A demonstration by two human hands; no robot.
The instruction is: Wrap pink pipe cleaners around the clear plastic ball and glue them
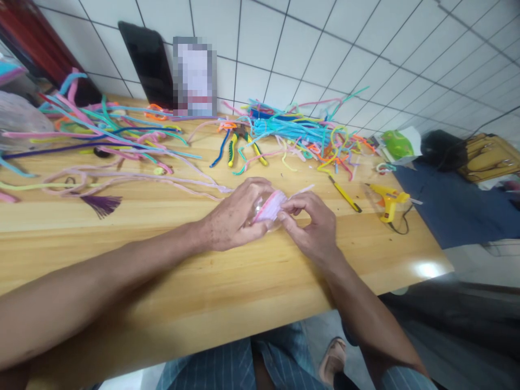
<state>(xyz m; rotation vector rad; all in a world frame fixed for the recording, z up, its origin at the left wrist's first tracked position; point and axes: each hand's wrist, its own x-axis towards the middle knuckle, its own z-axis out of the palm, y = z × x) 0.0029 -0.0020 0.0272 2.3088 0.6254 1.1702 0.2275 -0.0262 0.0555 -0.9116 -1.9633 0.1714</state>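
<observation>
My left hand [238, 216] is wrapped around a clear ball [273, 208] with rows of lavender pipe cleaner round its middle and a pink one along one edge. The thumb lies along the near side and the fingers curl over the far side. My right hand [312, 223] pinches the lavender pipe cleaner at the ball's right side between thumb and index finger. A pale loose end [304, 189] sticks out behind that hand. Part of the ball is hidden by my fingers.
Behind the hands lie green-yellow pliers [232, 150] and a bundle of blue pipe cleaners [292, 130]. A yellow cutter [345, 194] and a yellow glue gun [389, 201] rest to the right. Leftward are loose pipe cleaners [122, 138] and a purple tassel [102, 205].
</observation>
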